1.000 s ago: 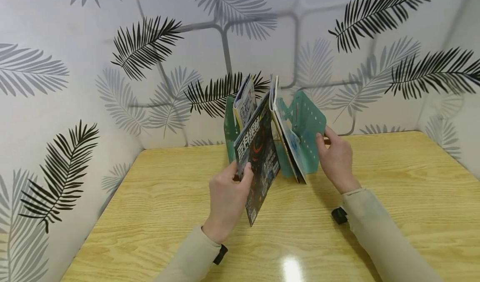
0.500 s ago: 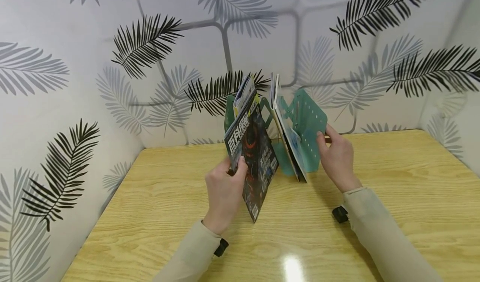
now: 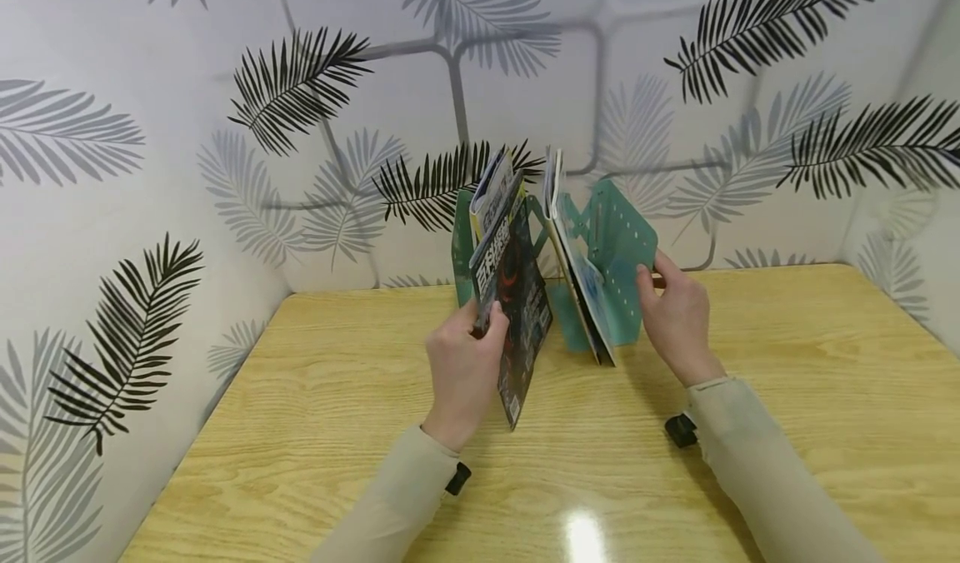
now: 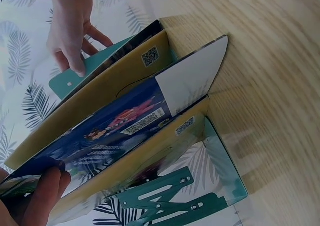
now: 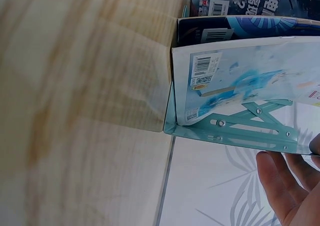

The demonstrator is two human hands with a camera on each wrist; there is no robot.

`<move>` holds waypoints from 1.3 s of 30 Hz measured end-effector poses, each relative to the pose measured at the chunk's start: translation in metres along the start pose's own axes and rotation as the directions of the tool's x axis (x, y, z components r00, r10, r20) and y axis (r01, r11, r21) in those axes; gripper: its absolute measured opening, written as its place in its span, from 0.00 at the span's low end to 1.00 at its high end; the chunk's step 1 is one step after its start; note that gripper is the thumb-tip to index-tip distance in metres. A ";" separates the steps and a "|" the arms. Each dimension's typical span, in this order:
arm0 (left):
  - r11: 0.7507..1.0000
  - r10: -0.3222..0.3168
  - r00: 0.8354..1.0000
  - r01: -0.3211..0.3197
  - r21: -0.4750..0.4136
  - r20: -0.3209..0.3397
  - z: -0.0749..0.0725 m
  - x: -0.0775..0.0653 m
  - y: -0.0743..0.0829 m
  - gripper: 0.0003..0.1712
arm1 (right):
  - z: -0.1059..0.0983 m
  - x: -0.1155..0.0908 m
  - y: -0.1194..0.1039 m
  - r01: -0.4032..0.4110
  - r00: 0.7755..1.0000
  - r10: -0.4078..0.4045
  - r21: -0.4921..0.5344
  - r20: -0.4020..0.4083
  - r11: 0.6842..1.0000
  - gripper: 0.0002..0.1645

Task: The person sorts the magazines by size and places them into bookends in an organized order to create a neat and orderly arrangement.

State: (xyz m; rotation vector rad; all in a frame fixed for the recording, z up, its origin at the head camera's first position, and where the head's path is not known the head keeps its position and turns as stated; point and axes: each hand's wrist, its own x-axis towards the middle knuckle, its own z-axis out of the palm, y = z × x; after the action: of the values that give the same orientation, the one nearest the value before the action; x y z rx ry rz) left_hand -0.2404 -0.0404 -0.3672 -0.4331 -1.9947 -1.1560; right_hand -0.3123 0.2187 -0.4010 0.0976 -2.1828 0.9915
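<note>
My left hand grips a dark magazine by its near edge, thumb on the cover with white lettering and a red ring. The magazine stands tilted in the gap of a green expandable book stand. In the left wrist view its blue back cover shows between other magazines. My right hand pinches the edge of the stand's right end plate. Against that side lean a few thin magazines; a pale-blue cover faces the right wrist camera. Another magazine leans at the left plate.
The stand is on a wood-grain table near its back edge. Close behind rises a wall with leaf patterns. The stand's crossed metal links show between its end plates.
My left hand swings the dark magazine left, then back right and farther in toward the stand; its lower corner has moved away from me. The right hand keeps its hold on the plate.
</note>
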 end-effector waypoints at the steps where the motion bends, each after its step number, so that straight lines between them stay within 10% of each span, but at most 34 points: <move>1: 1.000 -0.002 1.000 0.002 0.000 -0.003 0.002 0.001 0.000 0.18 | 0.000 0.000 0.000 0.000 1.000 0.000 0.002 0.002 1.000 0.17; 39: 0.999 -0.051 0.998 0.051 0.003 -0.037 0.031 0.015 -0.010 0.14 | -0.001 -0.001 0.002 0.013 1.000 -0.013 0.000 -0.011 1.000 0.16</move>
State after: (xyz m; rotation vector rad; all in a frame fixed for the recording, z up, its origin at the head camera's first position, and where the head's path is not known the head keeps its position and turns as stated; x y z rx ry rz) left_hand -0.2697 -0.0205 -0.3704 -0.3578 -1.9856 -1.1830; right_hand -0.3120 0.2207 -0.4023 0.1068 -2.1697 0.9829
